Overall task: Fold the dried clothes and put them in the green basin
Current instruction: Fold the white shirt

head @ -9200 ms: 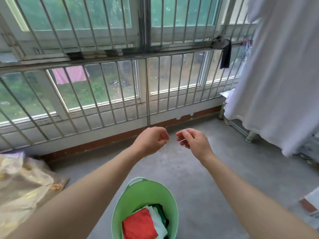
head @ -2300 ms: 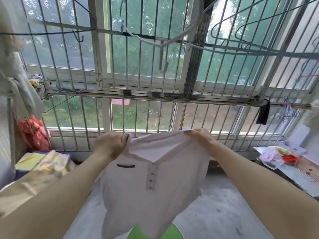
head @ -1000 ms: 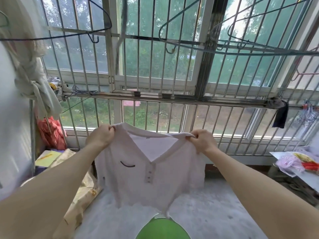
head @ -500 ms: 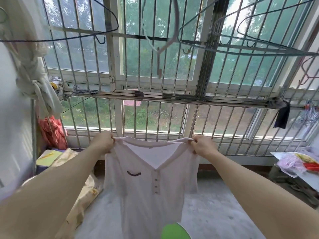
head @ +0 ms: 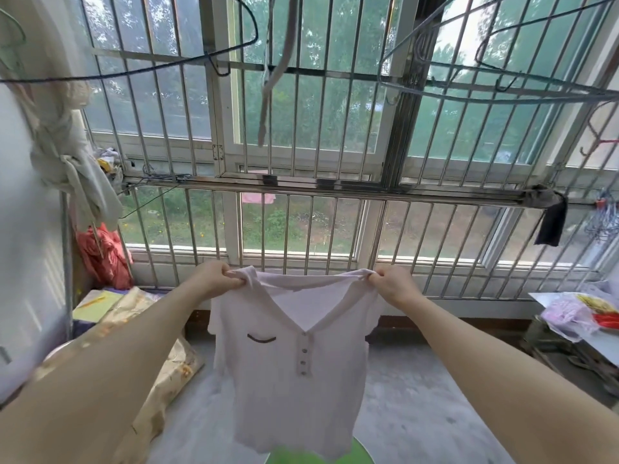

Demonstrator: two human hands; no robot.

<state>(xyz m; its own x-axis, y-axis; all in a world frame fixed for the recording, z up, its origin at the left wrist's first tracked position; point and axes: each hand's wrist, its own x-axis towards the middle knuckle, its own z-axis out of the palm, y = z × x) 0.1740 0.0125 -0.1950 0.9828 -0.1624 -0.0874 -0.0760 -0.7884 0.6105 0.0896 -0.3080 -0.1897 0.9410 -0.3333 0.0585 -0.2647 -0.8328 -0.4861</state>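
A pale pink short-sleeved shirt (head: 294,373) with a collar, three buttons and a small dark pocket trim hangs flat in front of me, facing me. My left hand (head: 219,279) pinches its left shoulder and my right hand (head: 392,284) pinches its right shoulder, both at the same height. Below the shirt's hem, a sliver of the green basin (head: 360,455) shows at the bottom edge; its contents are hidden.
Barred windows (head: 301,222) fill the wall ahead. Empty wire hangers (head: 502,92) hang overhead. A white cloth (head: 67,162) and a red garment (head: 104,259) hang at left above a patterned bundle (head: 167,366). A low table with bags (head: 582,316) stands at right.
Since 9.2 s ago I took the shirt off its hanger. In the last second I have held it spread by the shoulders and lowered it slightly; it hangs straighter now.
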